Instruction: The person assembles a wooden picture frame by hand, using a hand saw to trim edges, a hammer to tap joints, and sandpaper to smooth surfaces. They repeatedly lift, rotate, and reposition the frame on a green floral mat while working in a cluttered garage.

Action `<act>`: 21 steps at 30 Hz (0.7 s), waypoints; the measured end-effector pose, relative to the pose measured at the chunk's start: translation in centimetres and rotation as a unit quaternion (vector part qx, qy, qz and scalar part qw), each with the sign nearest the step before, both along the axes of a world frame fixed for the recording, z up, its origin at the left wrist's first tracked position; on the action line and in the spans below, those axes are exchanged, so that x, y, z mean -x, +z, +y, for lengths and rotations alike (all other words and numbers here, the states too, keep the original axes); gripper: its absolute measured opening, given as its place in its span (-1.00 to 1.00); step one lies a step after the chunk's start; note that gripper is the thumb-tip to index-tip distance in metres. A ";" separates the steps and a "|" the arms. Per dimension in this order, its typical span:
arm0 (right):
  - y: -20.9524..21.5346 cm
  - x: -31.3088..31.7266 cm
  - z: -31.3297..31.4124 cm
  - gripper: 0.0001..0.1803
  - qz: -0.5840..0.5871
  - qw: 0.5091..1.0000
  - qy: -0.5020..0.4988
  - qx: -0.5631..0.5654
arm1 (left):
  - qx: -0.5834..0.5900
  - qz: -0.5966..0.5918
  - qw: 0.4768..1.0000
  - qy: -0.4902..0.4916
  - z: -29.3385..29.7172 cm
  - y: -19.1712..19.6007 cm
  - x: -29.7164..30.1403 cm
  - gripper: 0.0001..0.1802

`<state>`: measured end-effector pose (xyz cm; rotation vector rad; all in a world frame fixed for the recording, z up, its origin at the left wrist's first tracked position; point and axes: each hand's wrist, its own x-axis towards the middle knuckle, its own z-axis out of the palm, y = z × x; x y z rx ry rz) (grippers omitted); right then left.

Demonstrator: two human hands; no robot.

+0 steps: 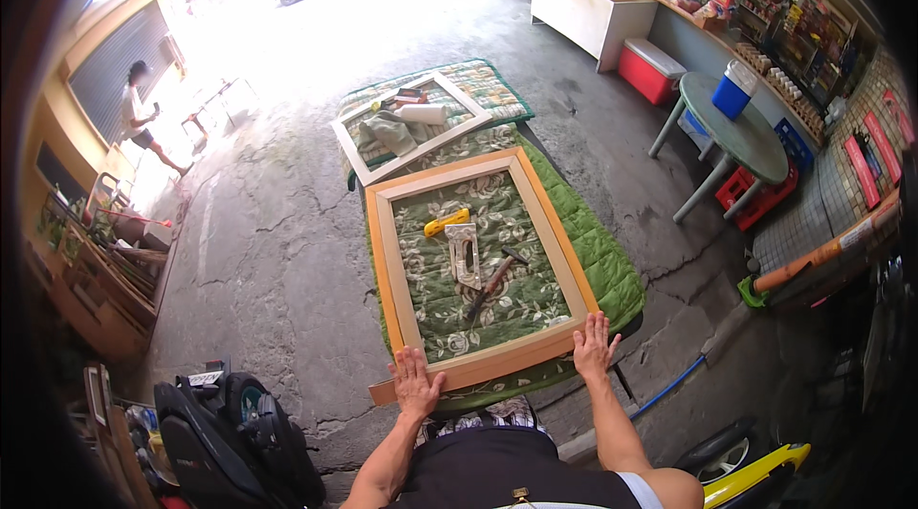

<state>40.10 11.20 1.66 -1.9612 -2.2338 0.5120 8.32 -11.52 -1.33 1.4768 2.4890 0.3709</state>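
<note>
Both hands lay flat and open, palms down, on the near rail of the large rectangular frame of orange-edged pale wood (478,272): the left hand (415,381) near the lower left corner, the right hand (595,346) near the lower right corner, fingers spread and nothing clasped. That frame rested flat on a green floral quilt (612,270) spread over the cracked concrete floor (277,251).

Judged by its build, the frame looked stiff and fairly light for its span, though long enough to twist or swing if lifted by one rail alone; opposite long sides or two corners seemed the steadier places to hold. Its corners and outer edges seemed the parts most likely to knock or dent.

Inside the frame, on the quilt, lay a yellow hand tool (447,221), a grey metal staple gun (465,256) and a hammer with a wooden handle (491,283), all loose and apt to snag a sliding rail.

Beyond, a smaller white-painted wooden frame (409,129) touched or nearly touched the far rail, leaving little room forward. Open floor lay to the left; a round green table (755,136) stood well apart on the right, and a black scooter (229,433) crowded the near left.
</note>
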 end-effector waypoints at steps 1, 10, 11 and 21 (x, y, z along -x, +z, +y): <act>-0.2 -0.1 0.2 -0.31 -0.003 1.000 -0.002 -0.002 | 0.004 -0.004 1.000 0.015 -0.3 0.0 0.1 -0.06; -0.4 -1.1 1.4 -0.35 0.017 1.000 -0.003 -0.009 | 0.009 -0.032 0.993 0.116 -1.9 0.1 0.4 -0.24; -0.4 -1.2 1.4 -0.36 0.021 1.000 -0.006 -0.010 | 0.010 -0.030 0.992 0.122 -2.1 0.0 0.4 -0.25; -0.4 -1.3 2.2 -0.45 0.026 0.999 -0.032 0.005 | -0.061 -0.064 0.982 0.168 -2.3 1.5 1.1 -0.41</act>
